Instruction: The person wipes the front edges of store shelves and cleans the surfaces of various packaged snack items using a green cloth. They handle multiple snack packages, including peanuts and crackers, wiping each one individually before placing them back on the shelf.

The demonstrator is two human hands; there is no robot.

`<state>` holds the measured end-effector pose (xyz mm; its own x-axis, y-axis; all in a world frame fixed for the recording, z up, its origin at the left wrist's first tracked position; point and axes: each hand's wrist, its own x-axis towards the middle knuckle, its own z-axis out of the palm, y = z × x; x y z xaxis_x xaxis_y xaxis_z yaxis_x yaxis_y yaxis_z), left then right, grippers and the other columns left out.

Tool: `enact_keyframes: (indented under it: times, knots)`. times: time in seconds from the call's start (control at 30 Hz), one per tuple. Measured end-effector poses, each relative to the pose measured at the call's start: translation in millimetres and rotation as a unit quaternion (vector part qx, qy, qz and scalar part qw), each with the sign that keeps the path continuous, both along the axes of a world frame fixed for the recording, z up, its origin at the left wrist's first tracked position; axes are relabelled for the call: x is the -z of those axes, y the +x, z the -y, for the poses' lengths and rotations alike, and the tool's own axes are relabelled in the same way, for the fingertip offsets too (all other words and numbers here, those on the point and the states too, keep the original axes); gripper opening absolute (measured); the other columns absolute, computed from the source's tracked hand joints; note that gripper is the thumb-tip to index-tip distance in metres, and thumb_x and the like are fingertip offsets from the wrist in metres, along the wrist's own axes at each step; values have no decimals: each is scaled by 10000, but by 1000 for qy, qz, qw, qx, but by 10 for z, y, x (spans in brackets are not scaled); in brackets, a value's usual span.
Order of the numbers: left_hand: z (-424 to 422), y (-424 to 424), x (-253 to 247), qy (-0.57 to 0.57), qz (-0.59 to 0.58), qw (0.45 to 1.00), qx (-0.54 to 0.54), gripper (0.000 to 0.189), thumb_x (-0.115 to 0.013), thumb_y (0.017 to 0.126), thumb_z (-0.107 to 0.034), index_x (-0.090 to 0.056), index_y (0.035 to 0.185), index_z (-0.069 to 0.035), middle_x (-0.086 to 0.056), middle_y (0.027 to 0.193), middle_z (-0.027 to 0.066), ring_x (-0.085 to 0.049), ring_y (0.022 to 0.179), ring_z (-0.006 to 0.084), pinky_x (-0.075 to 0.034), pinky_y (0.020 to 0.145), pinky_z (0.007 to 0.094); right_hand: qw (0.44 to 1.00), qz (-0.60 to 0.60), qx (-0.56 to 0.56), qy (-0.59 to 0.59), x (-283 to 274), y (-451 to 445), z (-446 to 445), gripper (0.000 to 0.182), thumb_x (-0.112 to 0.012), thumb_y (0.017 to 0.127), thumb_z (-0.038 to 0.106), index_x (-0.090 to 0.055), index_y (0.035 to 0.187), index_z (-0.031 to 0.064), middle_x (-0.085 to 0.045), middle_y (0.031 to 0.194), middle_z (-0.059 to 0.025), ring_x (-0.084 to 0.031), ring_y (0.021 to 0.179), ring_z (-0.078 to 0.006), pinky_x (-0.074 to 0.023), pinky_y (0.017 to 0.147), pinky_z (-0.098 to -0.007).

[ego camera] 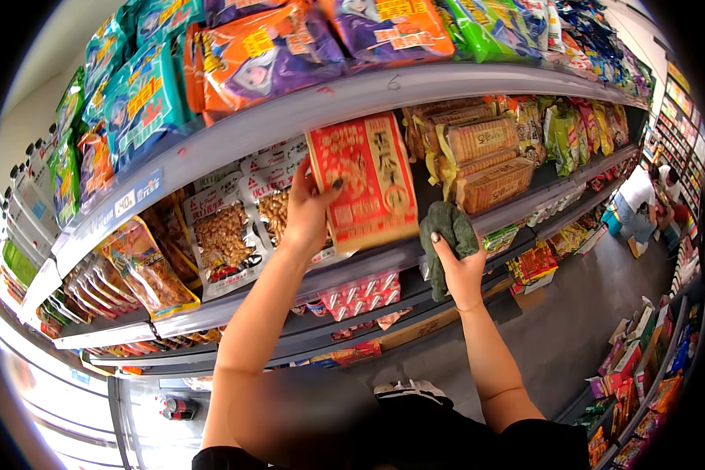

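Observation:
My left hand point(310, 205) grips the left side of a red and tan printed paper packet point(367, 176), its thumb across the front. The packet stands nearly upright at the edge of a middle shelf point(352, 258). In my right hand point(465, 264) is a bunched dark green cloth point(449, 235), just right of the packet's lower corner. Silver-and-clear bags of peanuts point(226, 235) stand to the left of the packet, partly behind my left hand. To its right lie stacked packs of biscuits point(484, 141) in clear wrap.
Above runs a shelf edge point(388, 82) under large orange and purple snack bags point(270, 59). Lower shelves hold red and white packs point(364, 294). A grey floor aisle point(599, 294) lies to the right, with two people point(640, 194) crouching far along it and another stocked shelf point(646, 376) opposite.

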<state>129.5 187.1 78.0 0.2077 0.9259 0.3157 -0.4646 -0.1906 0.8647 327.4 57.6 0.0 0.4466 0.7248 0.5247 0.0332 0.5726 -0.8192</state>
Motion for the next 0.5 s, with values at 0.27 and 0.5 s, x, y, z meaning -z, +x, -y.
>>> enact_keyframes:
  times: [0.27,0.5]
  knots:
    - [-1474,588,176,142,-54,983,-103,534,-575,764,138,-407,1240,-37,-546,1164,87,-534,1061,178,-441,915,305,866,414,267,79,306,-12,-537,337,-650,661,116,-588,991,80,-568,989,-65,-516,897,-278,-367,793,-410]
    - [-2106,827,422,195,-310,887,-282,790,-667,669,52,-284,1353,-48,-450,1240,199,-469,1132,339,-401,951,366,852,422,302,67,332,48,-533,315,-653,660,128,-585,962,69,-569,964,-61,-518,880,-278,-374,781,-400]
